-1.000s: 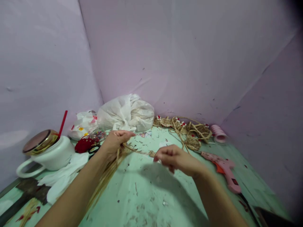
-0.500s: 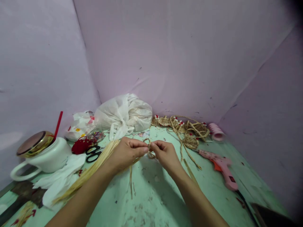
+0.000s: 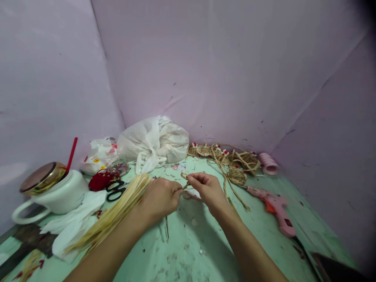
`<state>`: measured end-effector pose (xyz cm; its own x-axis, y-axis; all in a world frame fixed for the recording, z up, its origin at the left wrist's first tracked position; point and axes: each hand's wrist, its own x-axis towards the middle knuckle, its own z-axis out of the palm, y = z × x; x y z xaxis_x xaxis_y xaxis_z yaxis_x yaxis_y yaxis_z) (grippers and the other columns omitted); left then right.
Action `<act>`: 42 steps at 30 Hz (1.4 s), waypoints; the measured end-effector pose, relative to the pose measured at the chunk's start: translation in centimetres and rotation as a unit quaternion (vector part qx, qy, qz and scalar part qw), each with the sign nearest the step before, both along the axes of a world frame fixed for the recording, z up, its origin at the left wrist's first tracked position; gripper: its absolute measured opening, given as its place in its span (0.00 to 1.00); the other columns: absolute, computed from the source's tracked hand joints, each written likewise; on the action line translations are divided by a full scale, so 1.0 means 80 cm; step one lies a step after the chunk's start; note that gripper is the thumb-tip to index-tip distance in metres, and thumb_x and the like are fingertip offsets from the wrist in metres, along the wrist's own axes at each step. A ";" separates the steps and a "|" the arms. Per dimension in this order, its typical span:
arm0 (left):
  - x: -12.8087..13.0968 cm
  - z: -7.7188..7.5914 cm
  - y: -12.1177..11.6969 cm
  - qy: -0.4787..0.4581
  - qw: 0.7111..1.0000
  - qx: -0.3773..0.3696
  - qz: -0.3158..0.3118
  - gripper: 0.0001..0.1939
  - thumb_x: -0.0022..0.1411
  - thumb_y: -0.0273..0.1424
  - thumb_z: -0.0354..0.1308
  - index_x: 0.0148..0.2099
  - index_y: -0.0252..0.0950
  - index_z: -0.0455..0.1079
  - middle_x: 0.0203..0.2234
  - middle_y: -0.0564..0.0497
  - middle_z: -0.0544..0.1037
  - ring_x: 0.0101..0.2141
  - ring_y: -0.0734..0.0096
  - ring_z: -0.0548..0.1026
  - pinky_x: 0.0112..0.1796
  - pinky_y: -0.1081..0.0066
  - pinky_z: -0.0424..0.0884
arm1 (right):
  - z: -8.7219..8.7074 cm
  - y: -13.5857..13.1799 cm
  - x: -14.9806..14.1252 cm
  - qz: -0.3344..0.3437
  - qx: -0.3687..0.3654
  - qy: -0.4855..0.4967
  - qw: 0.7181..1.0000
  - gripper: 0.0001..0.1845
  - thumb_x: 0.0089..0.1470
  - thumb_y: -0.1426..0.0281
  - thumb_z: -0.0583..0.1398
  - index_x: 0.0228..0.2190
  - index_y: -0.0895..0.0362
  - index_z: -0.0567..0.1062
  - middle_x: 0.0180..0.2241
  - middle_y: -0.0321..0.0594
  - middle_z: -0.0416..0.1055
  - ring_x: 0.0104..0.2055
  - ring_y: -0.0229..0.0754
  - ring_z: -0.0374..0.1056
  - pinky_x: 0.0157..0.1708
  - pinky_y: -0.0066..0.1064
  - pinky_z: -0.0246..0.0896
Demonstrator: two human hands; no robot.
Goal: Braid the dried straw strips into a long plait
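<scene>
Between my hands, above the middle of the green table, runs a thin twisted straw cord (image 3: 185, 186). My left hand (image 3: 163, 197) is closed on its left part, knuckles up. The thumb and fingertips of my right hand (image 3: 206, 190) pinch the cord's upper end, which curls a little past them. Loose strands hang below my left hand toward the tabletop. A bundle of pale raffia straw (image 3: 117, 213) lies under and beside my left forearm. Black-handled scissors (image 3: 115, 191) rest just left of that bundle.
A pink glue gun (image 3: 274, 207) lies at right, near a pink thread spool (image 3: 268, 163). Braided straw pieces (image 3: 235, 162) with red and white beads line the back wall beside a white plastic bag (image 3: 154, 141). At left stand a white mug (image 3: 66, 194) and a red pincushion-like ball (image 3: 100, 181).
My left hand has turned knuckles-up and dropped slightly, away from my right fingertips. The cord now spans a small gap between the hands. My right hand has barely shifted.
</scene>
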<state>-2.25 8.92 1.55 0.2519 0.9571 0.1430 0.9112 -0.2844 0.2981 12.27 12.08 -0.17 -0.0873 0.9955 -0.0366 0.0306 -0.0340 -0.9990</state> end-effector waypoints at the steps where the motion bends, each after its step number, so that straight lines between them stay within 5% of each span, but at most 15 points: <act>1: -0.001 -0.001 0.001 0.007 1.000 0.001 0.003 0.14 0.56 0.36 0.46 0.29 0.40 0.72 0.21 0.52 0.74 0.25 0.73 0.69 0.25 0.75 0.53 | 0.000 -0.001 0.000 0.022 -0.003 -0.001 1.000 0.13 0.36 0.64 0.61 0.23 0.62 0.73 0.20 0.37 0.69 0.22 0.34 0.61 0.22 0.25 0.57; 5: -0.003 -0.004 0.004 -0.011 1.000 -0.003 0.014 0.13 0.55 0.34 0.46 0.30 0.40 0.73 0.22 0.51 0.75 0.25 0.72 0.69 0.25 0.74 0.53 | 0.002 -0.004 -0.002 0.063 -0.016 0.008 0.998 0.14 0.35 0.64 0.62 0.23 0.62 0.72 0.20 0.37 0.67 0.20 0.32 0.59 0.20 0.24 0.55; 11: -0.003 -0.001 0.009 -0.078 0.997 -0.010 0.020 0.12 0.54 0.35 0.49 0.32 0.40 0.73 0.24 0.52 0.75 0.26 0.72 0.69 0.26 0.74 0.55 | 0.008 -0.002 0.002 0.021 -0.084 0.095 0.992 0.11 0.35 0.64 0.61 0.19 0.60 0.68 0.13 0.29 0.54 0.15 0.27 0.45 0.13 0.22 0.38; 14: -0.003 -0.006 0.012 -0.046 0.998 0.025 0.021 0.12 0.55 0.35 0.48 0.31 0.40 0.73 0.23 0.52 0.75 0.26 0.72 0.69 0.26 0.74 0.55 | 0.009 -0.001 0.006 0.071 -0.118 0.110 0.984 0.10 0.34 0.67 0.60 0.17 0.60 0.66 0.13 0.28 0.52 0.14 0.27 0.44 0.13 0.22 0.33; 26: -0.002 -0.023 0.006 -0.009 0.985 0.170 -0.031 0.13 0.59 0.32 0.44 0.27 0.37 0.67 0.21 0.51 0.73 0.23 0.75 0.69 0.26 0.75 0.55 | 0.001 0.001 0.010 0.103 -0.073 0.029 0.992 0.13 0.33 0.66 0.63 0.20 0.59 0.64 0.13 0.29 0.62 0.14 0.29 0.54 0.15 0.21 0.44; 37: 0.009 -0.034 0.003 -0.033 0.989 0.146 -0.009 0.13 0.58 0.31 0.44 0.31 0.37 0.70 0.23 0.48 0.75 0.26 0.72 0.71 0.28 0.74 0.59 | 0.003 -0.001 0.014 0.139 -0.105 -0.029 0.984 0.08 0.34 0.68 0.61 0.17 0.61 0.70 0.11 0.31 0.61 0.14 0.28 0.50 0.14 0.22 0.41; 42: 0.020 -0.035 0.007 -0.052 0.993 0.104 -0.005 0.18 0.55 0.31 0.46 0.48 0.39 0.66 0.24 0.51 0.75 0.24 0.72 0.70 0.27 0.74 0.59 | -0.007 0.007 0.016 0.141 -0.118 -0.050 0.982 0.07 0.33 0.73 0.55 0.11 0.59 0.62 0.08 0.28 0.53 0.12 0.27 0.45 0.13 0.23 0.36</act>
<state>-0.63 9.47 -1.21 0.2353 0.9014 0.3634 0.8749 -0.3593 0.3249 13.58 12.62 -0.69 -0.3416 0.8956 -0.2849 0.1696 -0.2394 -0.9560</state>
